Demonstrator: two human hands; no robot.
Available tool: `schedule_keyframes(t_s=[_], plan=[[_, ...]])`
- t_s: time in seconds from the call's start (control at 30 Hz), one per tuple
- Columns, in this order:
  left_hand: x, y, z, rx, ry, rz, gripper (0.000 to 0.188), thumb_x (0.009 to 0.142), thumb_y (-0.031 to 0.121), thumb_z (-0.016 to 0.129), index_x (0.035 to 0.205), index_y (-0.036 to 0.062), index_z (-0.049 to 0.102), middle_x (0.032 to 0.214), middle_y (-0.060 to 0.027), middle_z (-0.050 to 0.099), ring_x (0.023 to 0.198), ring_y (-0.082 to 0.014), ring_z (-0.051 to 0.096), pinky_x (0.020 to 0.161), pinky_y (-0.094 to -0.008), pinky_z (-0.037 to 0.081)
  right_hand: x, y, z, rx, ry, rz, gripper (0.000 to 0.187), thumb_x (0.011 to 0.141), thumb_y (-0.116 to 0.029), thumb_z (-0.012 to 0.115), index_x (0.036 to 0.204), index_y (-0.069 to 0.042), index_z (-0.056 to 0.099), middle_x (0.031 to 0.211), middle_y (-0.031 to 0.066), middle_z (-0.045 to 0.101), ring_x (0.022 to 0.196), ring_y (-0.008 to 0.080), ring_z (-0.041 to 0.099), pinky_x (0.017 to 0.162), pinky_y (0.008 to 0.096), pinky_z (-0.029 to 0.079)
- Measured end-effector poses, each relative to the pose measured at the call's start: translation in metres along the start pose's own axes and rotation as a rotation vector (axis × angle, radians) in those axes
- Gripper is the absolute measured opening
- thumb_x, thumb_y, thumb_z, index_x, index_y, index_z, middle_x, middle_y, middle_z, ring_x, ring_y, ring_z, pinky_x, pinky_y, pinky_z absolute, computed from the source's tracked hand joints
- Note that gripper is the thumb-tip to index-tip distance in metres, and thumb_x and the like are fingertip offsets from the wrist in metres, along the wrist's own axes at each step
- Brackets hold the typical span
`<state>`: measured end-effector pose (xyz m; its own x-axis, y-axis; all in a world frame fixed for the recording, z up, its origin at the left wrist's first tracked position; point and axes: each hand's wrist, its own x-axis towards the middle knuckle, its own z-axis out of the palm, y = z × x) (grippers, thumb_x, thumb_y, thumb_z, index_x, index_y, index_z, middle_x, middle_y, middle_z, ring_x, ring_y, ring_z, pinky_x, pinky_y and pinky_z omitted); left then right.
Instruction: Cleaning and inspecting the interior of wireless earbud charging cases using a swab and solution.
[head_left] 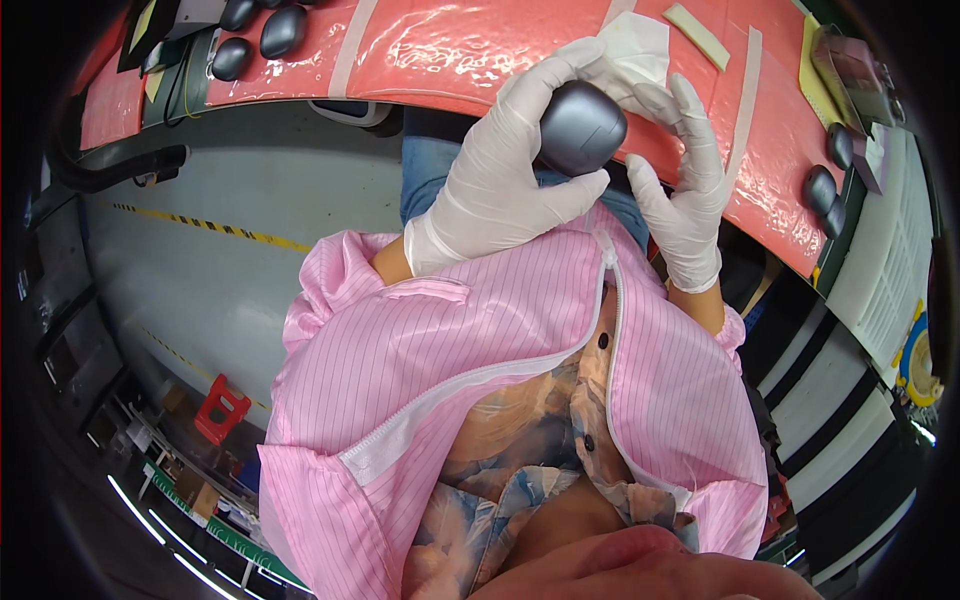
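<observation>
A glossy dark grey rounded case, shaped like an earbud charging case with a fine seam, is gripped by my left hand. The thumb lies under its near edge and the fingers curve over its far left side. Just right of the case, my right hand is open, its curled fingers and thumb spread apart. Both hands wear thin white gloves. A white wiping cloth is beyond the case, next to the fingertips; whether a finger pinches it I cannot tell.
The bench has a shiny red mat with pale tape strips. More dark cases sit at the far left, and several others at the right edge. A beige strip lies beyond my right hand. A white slatted panel stands right.
</observation>
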<state>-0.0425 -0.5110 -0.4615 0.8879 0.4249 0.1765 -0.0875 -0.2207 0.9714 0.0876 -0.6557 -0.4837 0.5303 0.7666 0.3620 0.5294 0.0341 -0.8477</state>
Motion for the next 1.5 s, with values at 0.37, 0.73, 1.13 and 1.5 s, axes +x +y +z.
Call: schedule_keyframes(t_s=[0.37,0.73,1.13,1.5], plan=[[0.018,0.002,0.021,-0.591,-0.293,-0.404,0.069,0.089,0.017,0.061,0.145,0.0017,0.023,0.141,-0.0155,0.039,0.117,-0.0189,0.050,0.095,-0.0254,0.040,-0.006,-0.002,-0.061,-0.434,0.226,-0.023,0.039,0.071,-0.003,0.072,0.109,-0.002,0.063,0.102,0.0127,0.064,0.096,0.0267,0.061,0.086,0.0353,0.047],[0.030,-0.008,0.034,-0.552,-0.331,-0.549,0.053,0.092,0.007,0.054,0.140,0.0018,0.033,0.133,-0.0147,0.049,0.111,-0.0171,0.055,0.087,-0.0260,0.045,-0.010,0.054,-0.130,-1.059,0.397,0.118,0.049,0.079,-0.029,0.070,0.121,-0.006,0.057,0.112,0.0101,0.063,0.123,0.0313,0.046,0.110,0.0567,0.018],[0.038,-0.015,0.032,-0.509,-0.337,-0.593,0.053,0.092,0.013,0.057,0.139,0.0002,0.034,0.128,-0.0169,0.053,0.099,-0.0189,0.062,0.069,-0.0206,0.052,-0.038,0.056,-0.142,-0.788,0.524,0.120,0.062,0.074,-0.014,0.065,0.133,-0.004,0.046,0.119,0.0109,0.060,0.132,0.0302,0.035,0.112,0.0532,0.012],[0.028,-0.022,0.027,-0.460,-0.369,-0.519,0.048,0.092,0.011,0.057,0.135,-0.0016,0.040,0.116,-0.0139,0.059,0.091,-0.0137,0.062,0.066,-0.0195,0.051,0.007,0.052,-0.135,-1.022,0.237,0.107,0.042,0.075,-0.020,0.069,0.115,-0.012,0.062,0.107,0.0073,0.061,0.106,0.0261,0.054,0.107,0.0503,0.026]])
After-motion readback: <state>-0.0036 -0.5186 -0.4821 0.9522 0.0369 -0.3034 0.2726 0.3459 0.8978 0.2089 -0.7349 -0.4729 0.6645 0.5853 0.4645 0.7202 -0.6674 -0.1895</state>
